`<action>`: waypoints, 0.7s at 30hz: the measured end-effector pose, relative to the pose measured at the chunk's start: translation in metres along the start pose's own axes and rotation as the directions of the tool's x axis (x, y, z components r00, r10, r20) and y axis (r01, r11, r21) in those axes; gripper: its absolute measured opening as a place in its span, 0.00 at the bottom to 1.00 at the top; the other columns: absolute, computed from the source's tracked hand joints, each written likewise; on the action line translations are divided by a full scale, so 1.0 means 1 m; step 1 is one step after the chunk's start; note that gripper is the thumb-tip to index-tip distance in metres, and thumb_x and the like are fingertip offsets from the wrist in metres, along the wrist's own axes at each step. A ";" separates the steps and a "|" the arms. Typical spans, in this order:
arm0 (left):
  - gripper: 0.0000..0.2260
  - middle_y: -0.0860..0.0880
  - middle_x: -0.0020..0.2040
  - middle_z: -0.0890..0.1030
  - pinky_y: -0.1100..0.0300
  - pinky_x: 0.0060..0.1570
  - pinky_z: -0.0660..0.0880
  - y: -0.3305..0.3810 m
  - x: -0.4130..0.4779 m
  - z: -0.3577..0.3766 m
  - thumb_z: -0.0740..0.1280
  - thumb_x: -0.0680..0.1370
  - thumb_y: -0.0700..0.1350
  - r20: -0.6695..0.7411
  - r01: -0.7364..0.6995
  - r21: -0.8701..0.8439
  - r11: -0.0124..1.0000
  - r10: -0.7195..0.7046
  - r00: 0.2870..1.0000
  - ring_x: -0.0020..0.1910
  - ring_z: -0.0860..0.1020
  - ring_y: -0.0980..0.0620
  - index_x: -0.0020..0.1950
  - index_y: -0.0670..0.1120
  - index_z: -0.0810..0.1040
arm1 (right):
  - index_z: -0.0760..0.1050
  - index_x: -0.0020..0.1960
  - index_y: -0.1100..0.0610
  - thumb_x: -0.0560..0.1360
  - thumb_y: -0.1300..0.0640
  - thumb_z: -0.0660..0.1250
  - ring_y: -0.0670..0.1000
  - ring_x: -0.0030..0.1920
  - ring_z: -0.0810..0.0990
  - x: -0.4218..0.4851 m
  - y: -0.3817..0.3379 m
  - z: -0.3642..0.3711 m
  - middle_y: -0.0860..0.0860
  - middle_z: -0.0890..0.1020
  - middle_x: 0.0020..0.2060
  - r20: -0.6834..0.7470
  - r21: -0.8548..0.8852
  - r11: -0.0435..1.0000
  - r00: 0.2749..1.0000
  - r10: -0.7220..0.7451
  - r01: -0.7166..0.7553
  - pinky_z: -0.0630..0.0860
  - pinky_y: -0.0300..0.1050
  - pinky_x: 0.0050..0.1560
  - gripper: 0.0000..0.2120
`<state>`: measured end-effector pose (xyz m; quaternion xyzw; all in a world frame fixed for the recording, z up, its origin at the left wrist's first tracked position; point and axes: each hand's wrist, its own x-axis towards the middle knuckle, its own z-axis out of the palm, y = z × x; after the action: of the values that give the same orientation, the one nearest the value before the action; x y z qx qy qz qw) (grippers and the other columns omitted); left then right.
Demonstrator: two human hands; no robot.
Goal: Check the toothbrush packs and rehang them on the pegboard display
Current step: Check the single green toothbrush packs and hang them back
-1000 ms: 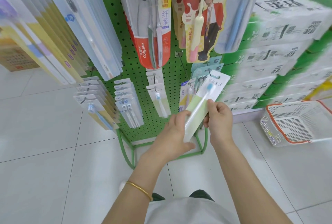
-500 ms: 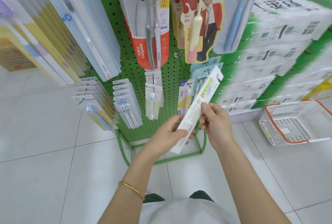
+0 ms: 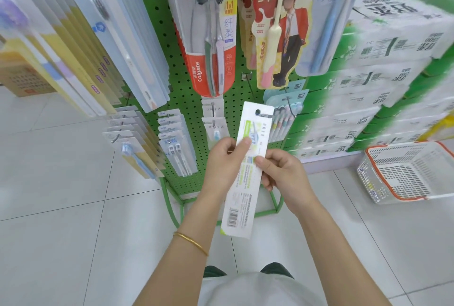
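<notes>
I hold a long white toothbrush pack (image 3: 248, 170) in front of the green pegboard display (image 3: 181, 99), its printed back with the barcode facing me and its hang hole at the top. My left hand (image 3: 224, 163) pinches its left edge with the thumb on the card. On the right edge, my right hand (image 3: 280, 173) grips the pack near its middle. An empty metal peg (image 3: 250, 84) juts from the board just above the pack. More toothbrush packs (image 3: 213, 30) hang on the pegs around it.
A white plastic basket (image 3: 403, 173) with an orange rim sits on the floor at right. Stacked white and green packages (image 3: 383, 70) stand right of the display. The display's green frame (image 3: 172, 205) rests on the white tiled floor.
The pack has been turned over in both hands, from brush side up to its printed back facing me, and now stands more upright.
</notes>
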<state>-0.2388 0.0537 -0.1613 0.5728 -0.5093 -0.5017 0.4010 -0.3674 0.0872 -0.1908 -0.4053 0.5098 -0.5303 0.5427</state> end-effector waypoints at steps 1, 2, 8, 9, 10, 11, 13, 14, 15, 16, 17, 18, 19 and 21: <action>0.13 0.52 0.32 0.78 0.65 0.29 0.70 0.003 0.002 -0.001 0.67 0.78 0.49 -0.022 -0.015 -0.003 1.000 0.015 1.000 0.29 0.75 0.58 0.39 0.43 0.72 | 0.75 0.46 0.69 0.76 0.64 0.66 0.48 0.23 0.68 0.000 0.001 0.001 0.62 0.76 0.31 0.016 0.002 1.000 1.000 0.001 -0.001 0.66 0.38 0.23 0.07; 0.12 0.52 0.33 0.78 0.66 0.30 0.71 0.006 0.004 -0.002 0.68 0.77 0.49 -0.041 -0.029 -0.010 1.000 0.029 0.999 0.30 0.76 0.58 0.39 0.43 0.72 | 0.76 0.46 0.69 0.76 0.64 0.66 0.47 0.23 0.69 -0.001 0.001 0.001 0.61 0.76 0.31 0.027 0.004 1.000 1.000 -0.001 0.001 0.66 0.38 0.22 0.06; 0.10 0.52 0.47 0.78 0.61 0.47 0.75 0.003 0.007 -0.001 0.72 0.73 0.48 -0.199 -0.089 -0.063 0.994 0.075 0.977 0.47 0.77 0.55 0.48 0.53 0.72 | 0.77 0.45 0.67 0.75 0.65 0.67 0.47 0.23 0.70 -0.001 0.000 0.001 0.57 0.77 0.29 0.052 -0.036 0.999 0.998 -0.019 0.021 0.66 0.38 0.23 0.05; 0.11 0.52 0.46 0.77 0.62 0.46 0.74 0.001 0.006 -0.001 0.73 0.73 0.48 -0.229 -0.109 -0.039 0.993 0.097 0.969 0.45 0.76 0.55 0.47 0.54 0.71 | 0.77 0.44 0.66 0.75 0.65 0.67 0.47 0.24 0.70 -0.002 0.000 0.001 0.56 0.78 0.28 0.051 -0.056 0.998 0.998 -0.024 0.027 0.67 0.38 0.24 0.04; 0.11 0.52 0.44 0.76 0.63 0.45 0.72 0.001 0.006 -0.001 0.73 0.73 0.47 -0.245 -0.129 -0.016 0.991 0.121 0.962 0.43 0.75 0.56 0.46 0.55 0.70 | 0.78 0.42 0.64 0.75 0.65 0.67 0.47 0.25 0.71 -0.002 0.000 0.002 0.54 0.78 0.29 0.051 -0.075 0.997 0.998 -0.031 0.035 0.67 0.38 0.25 0.03; 0.11 0.52 0.43 0.75 0.64 0.43 0.72 0.000 0.005 -0.001 0.72 0.74 0.47 -0.248 -0.145 -0.003 0.989 0.140 0.959 0.42 0.74 0.56 0.45 0.55 0.69 | 0.78 0.41 0.63 0.75 0.65 0.67 0.46 0.26 0.71 -0.002 0.000 0.002 0.54 0.78 0.30 0.051 -0.094 0.995 0.998 -0.039 0.044 0.68 0.38 0.26 0.04; 0.10 0.51 0.43 0.76 0.63 0.43 0.73 0.000 0.004 -0.001 0.71 0.75 0.46 -0.237 -0.153 -0.011 0.988 0.146 0.960 0.41 0.75 0.55 0.45 0.55 0.70 | 0.77 0.40 0.61 0.75 0.65 0.67 0.46 0.30 0.73 -0.002 0.000 0.003 0.54 0.80 0.34 0.060 -0.131 0.990 0.997 -0.051 0.059 0.69 0.37 0.28 0.05; 0.09 0.50 0.44 0.77 0.60 0.43 0.75 0.000 0.005 -0.001 0.71 0.75 0.46 -0.233 -0.150 -0.018 0.989 0.141 0.962 0.41 0.76 0.54 0.45 0.54 0.71 | 0.77 0.40 0.61 0.75 0.65 0.67 0.46 0.31 0.75 -0.001 -0.001 0.003 0.53 0.80 0.35 0.067 -0.142 0.988 0.997 -0.049 0.058 0.71 0.38 0.30 0.05; 0.08 0.49 0.44 0.77 0.57 0.44 0.76 0.001 0.005 -0.001 0.71 0.75 0.46 -0.232 -0.142 -0.020 0.990 0.134 0.963 0.41 0.77 0.54 0.45 0.54 0.71 | 0.78 0.40 0.60 0.75 0.65 0.67 0.46 0.33 0.76 -0.001 -0.002 0.003 0.52 0.82 0.35 0.078 -0.141 0.989 0.996 -0.042 0.053 0.73 0.38 0.32 0.05; 0.07 0.48 0.44 0.78 0.56 0.44 0.77 0.002 0.006 -0.001 0.70 0.75 0.46 -0.230 -0.134 -0.021 0.991 0.125 0.965 0.41 0.77 0.54 0.44 0.53 0.72 | 0.78 0.41 0.60 0.76 0.65 0.66 0.46 0.34 0.78 -0.001 -0.002 0.003 0.51 0.83 0.36 0.090 -0.133 0.990 0.995 -0.036 0.047 0.74 0.38 0.33 0.05; 0.07 0.48 0.43 0.78 0.55 0.44 0.77 0.003 0.007 -0.002 0.70 0.75 0.46 -0.227 -0.129 -0.024 0.991 0.120 0.966 0.40 0.78 0.54 0.44 0.52 0.73 | 0.78 0.42 0.60 0.76 0.65 0.66 0.47 0.35 0.80 -0.001 -0.003 0.004 0.50 0.84 0.36 0.103 -0.122 0.992 0.994 -0.029 0.042 0.76 0.39 0.34 0.05; 0.06 0.48 0.42 0.79 0.54 0.44 0.77 0.003 0.007 -0.002 0.70 0.76 0.45 -0.224 -0.129 -0.028 0.991 0.119 0.967 0.40 0.78 0.53 0.43 0.51 0.73 | 0.78 0.43 0.61 0.76 0.65 0.65 0.47 0.35 0.81 -0.001 -0.004 0.004 0.50 0.84 0.35 0.113 -0.110 0.993 0.993 -0.024 0.037 0.76 0.39 0.35 0.05; 0.06 0.49 0.40 0.78 0.53 0.44 0.77 0.004 0.007 -0.003 0.70 0.76 0.45 -0.222 -0.131 -0.031 0.991 0.121 0.967 0.39 0.78 0.53 0.42 0.50 0.74 | 0.77 0.43 0.61 0.76 0.65 0.65 0.48 0.35 0.81 -0.001 -0.004 0.004 0.50 0.84 0.35 0.118 -0.096 0.995 0.993 -0.020 0.032 0.77 0.39 0.35 0.05; 0.07 0.51 0.38 0.77 0.55 0.43 0.76 0.004 0.007 -0.004 0.70 0.76 0.45 -0.224 -0.144 -0.023 0.989 0.136 0.965 0.38 0.77 0.54 0.41 0.50 0.74 | 0.77 0.43 0.63 0.77 0.65 0.64 0.48 0.34 0.82 -0.001 -0.005 0.005 0.51 0.84 0.35 0.118 -0.070 0.997 0.993 -0.014 0.022 0.77 0.39 0.34 0.05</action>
<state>-0.2357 0.0461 -0.1576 0.5799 -0.4909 -0.4149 0.5006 -0.3628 0.0869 -0.1846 -0.4594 0.4918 -0.4921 0.5522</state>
